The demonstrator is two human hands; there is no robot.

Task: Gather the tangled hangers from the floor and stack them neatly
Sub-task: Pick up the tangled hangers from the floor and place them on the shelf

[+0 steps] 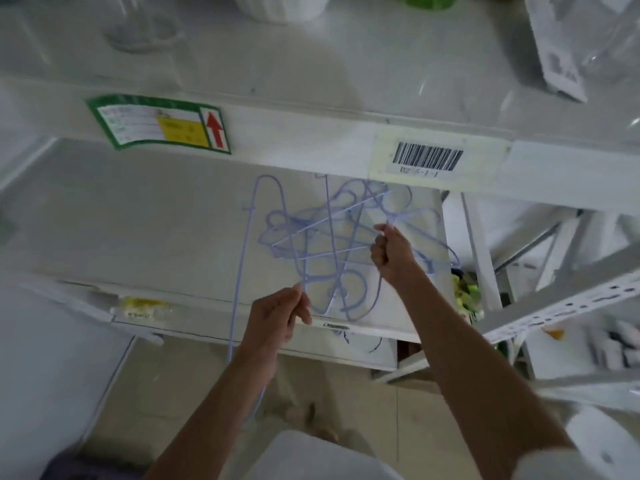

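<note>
Two hands, left hand (277,317) and right hand (391,252), pinch tangled blue hangers (322,244) tight; hard pulling could knot hooks more.

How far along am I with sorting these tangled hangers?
Done: the thin lilac wire hangers are off the floor, lifted in front of the white metal shelf. In hand: the left hand and right hand each pinch a wire of the knotted bunch. Left: untangling them all; no neat stack shows yet.
</note>
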